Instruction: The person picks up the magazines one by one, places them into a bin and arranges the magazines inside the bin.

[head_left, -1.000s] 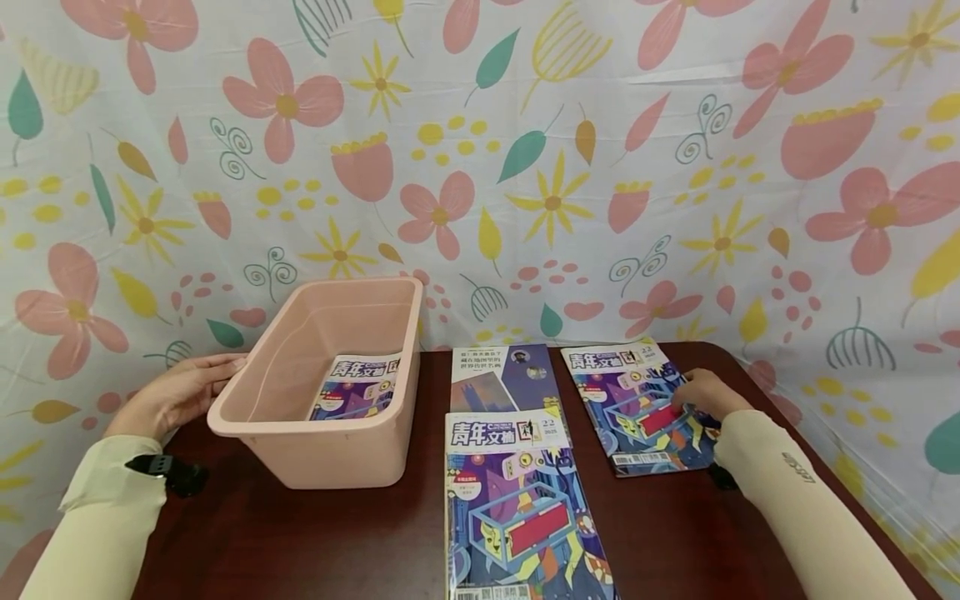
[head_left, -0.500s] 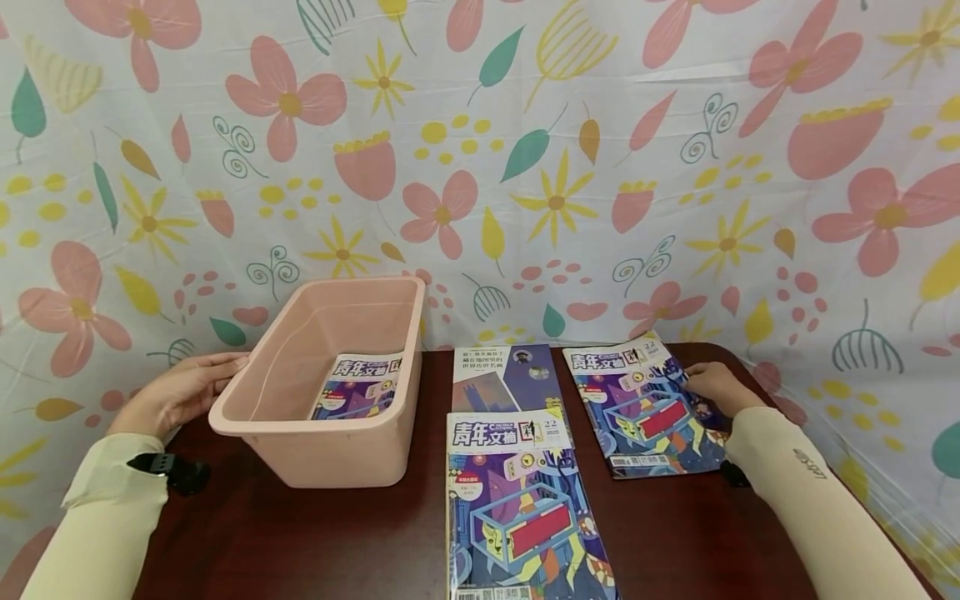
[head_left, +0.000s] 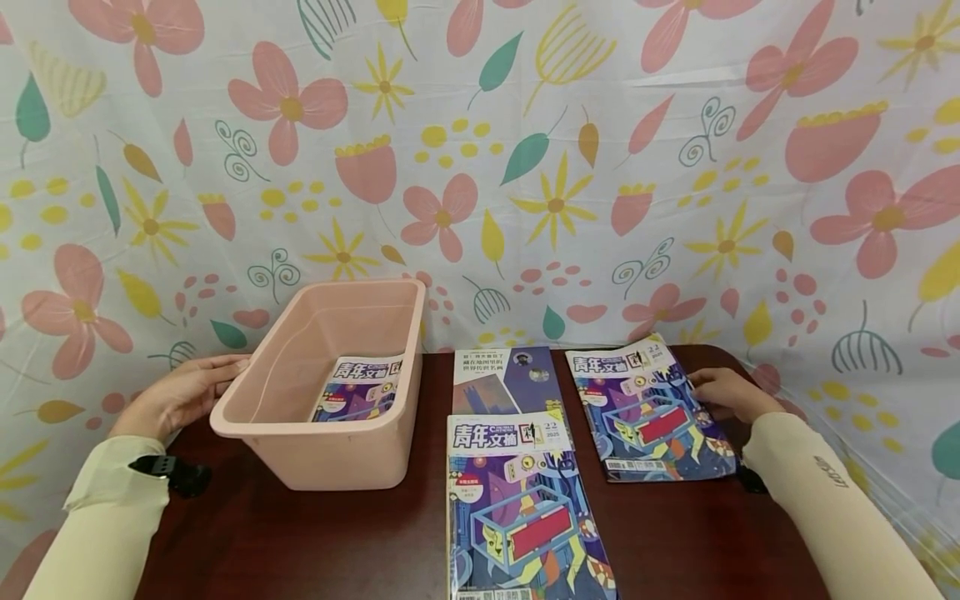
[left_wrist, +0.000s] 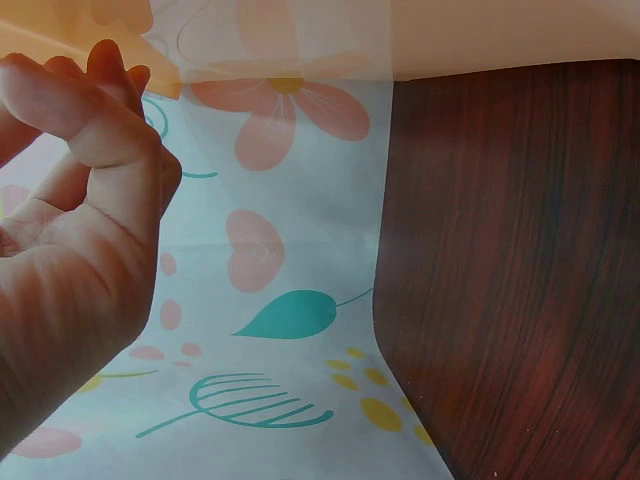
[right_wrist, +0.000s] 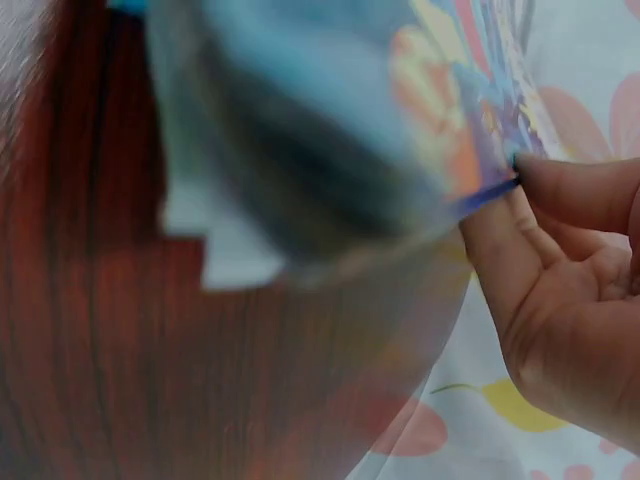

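The right hand pinches the right edge of a colourful plastic-wrapped magazine lying on the dark wooden table. The left hand, fingers relaxed, rests against the rim of a pink rectangular plastic bin. Between the hands lie two more magazines; another sits inside the bin, partly hidden. The right wrist view is blurred. A floral cloth hangs behind.

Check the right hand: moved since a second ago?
Yes. The right hand slid rightward off the magazine cover to its right edge, toward the table side.
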